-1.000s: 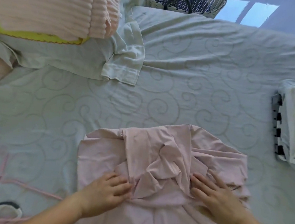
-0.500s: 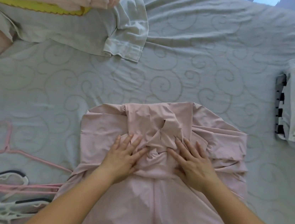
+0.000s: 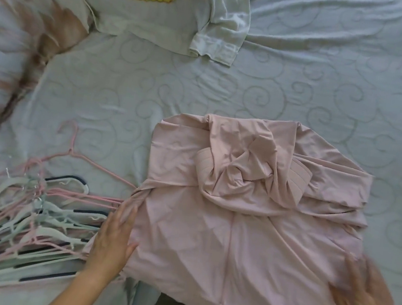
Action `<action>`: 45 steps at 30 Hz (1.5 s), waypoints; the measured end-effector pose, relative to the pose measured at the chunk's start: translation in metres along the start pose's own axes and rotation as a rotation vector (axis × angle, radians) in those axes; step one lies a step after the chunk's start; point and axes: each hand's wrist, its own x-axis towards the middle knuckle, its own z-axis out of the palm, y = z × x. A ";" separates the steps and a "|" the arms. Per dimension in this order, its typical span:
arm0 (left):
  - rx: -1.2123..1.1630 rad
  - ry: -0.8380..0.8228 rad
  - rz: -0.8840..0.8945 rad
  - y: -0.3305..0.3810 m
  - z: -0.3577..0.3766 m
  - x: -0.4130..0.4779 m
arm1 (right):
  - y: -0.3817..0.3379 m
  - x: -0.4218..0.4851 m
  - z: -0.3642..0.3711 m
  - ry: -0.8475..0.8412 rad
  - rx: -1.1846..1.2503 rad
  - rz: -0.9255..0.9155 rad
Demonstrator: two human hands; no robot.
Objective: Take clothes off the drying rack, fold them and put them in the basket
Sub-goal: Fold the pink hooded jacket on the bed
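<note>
Under my two flat palms lies the pale pink stretchy garment (image 3: 234, 245), its sleeves bundled at the far end. My left hand (image 3: 115, 240) rests straight-fingered on its left edge, and my right hand (image 3: 366, 299) is spread on the right edge, gripping nothing. I judge I should pinch both edges evenly and fold away from me, clear of the tangled plastic hangers (image 3: 34, 220) just left. My right hand is blurred, and the basket is out of view.

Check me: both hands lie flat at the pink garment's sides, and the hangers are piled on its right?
Not quite. The head view shows the hangers piled left of the pink garment, by the left hand; the right hand lies flat at its other side.
</note>
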 end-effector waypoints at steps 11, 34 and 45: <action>0.089 0.041 -0.303 -0.023 0.022 -0.015 | -0.004 -0.037 0.021 0.012 0.274 0.415; -0.287 -0.144 0.088 -0.004 -0.024 -0.039 | -0.038 -0.058 -0.020 -0.142 0.658 0.074; -1.165 0.040 -0.231 0.061 -0.062 -0.012 | -0.058 -0.019 -0.056 -0.193 1.345 0.205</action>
